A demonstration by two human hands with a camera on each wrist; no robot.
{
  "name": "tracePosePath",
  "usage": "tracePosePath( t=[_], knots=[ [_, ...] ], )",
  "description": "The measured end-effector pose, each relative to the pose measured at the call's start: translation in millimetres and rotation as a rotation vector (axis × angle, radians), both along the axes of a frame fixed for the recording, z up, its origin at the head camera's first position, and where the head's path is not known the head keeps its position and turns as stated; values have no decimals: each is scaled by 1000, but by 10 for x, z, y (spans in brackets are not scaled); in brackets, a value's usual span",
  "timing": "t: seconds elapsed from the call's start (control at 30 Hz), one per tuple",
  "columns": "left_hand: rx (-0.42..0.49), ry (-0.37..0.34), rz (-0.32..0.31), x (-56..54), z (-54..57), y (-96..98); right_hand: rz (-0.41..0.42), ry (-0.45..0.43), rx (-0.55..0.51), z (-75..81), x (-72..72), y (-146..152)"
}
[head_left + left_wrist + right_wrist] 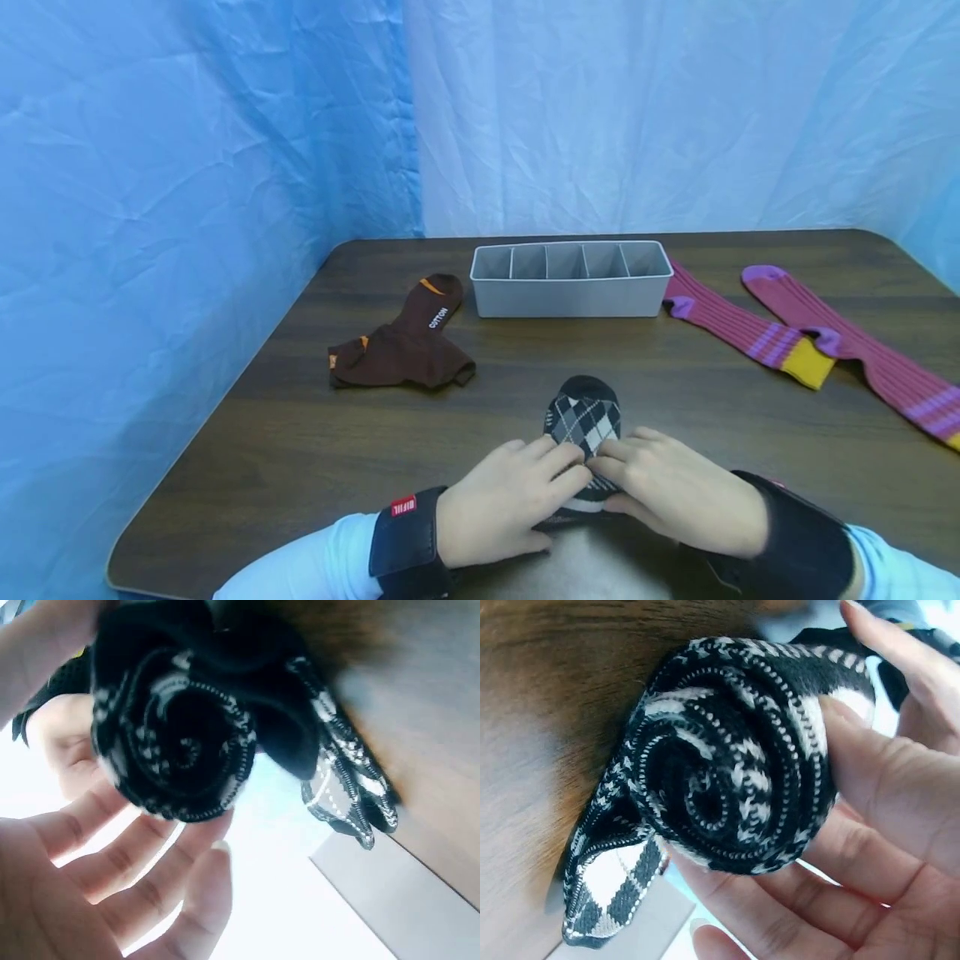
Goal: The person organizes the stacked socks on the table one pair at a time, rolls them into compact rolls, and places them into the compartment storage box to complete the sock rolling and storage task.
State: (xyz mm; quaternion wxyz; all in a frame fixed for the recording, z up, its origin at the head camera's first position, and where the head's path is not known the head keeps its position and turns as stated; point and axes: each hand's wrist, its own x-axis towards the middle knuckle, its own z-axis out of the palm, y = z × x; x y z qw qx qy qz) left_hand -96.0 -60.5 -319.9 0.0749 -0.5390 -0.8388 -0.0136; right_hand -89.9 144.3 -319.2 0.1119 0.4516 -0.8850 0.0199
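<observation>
A black, grey and white argyle sock (582,421) lies on the table in front of me. Its black-tipped end is flat and points away, while the near end is wound into a spiral roll, seen end-on in both wrist views. My left hand (517,496) holds the left side of the roll (176,742), fingers bent around it. On the right side, my right hand (678,492) grips the roll (727,761) between thumb and fingers. Layers show at the flat end; whether one sock or two are stacked, I cannot tell.
A grey box (570,298) with several compartments stands at the back of the table (300,467). Brown socks (408,342) lie to the left. Two pink socks with yellow cuffs (813,333) stretch across the right side. Blue sheeting (187,208) hangs around the table.
</observation>
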Motion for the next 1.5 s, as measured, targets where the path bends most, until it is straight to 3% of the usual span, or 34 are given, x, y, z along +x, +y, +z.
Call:
tracePosePath(
  t=[0.17,0.3,0.43,0.6,0.83,0.97,1.1,1.33,1.5],
  knots=[
    [35,45,3,-15,-43,13,-18,-9,27,0,-7,13],
    [78,-11,8,-54,-57,3,-40,-59,42,17,-19,27],
    [95,-133,24,-105,-39,-21,-69,-67,15,42,-21,31],
    [161,-335,24,-190,-28,-43,-95,-41,-34,61,-2,19],
    [173,-694,7,-293,-28,-63,-86,-72,-18,62,44,-14],
    [162,-781,17,-349,-33,-74,-56,-46,-39,49,49,-16],
    [141,-651,31,-348,-18,-82,-31,-5,-71,30,40,-4],
    [157,-198,-64,-147,35,-45,-24,-46,-103,21,0,23],
    [76,-104,-37,-83,22,-33,-14,-28,-89,12,-14,34]
  ],
)
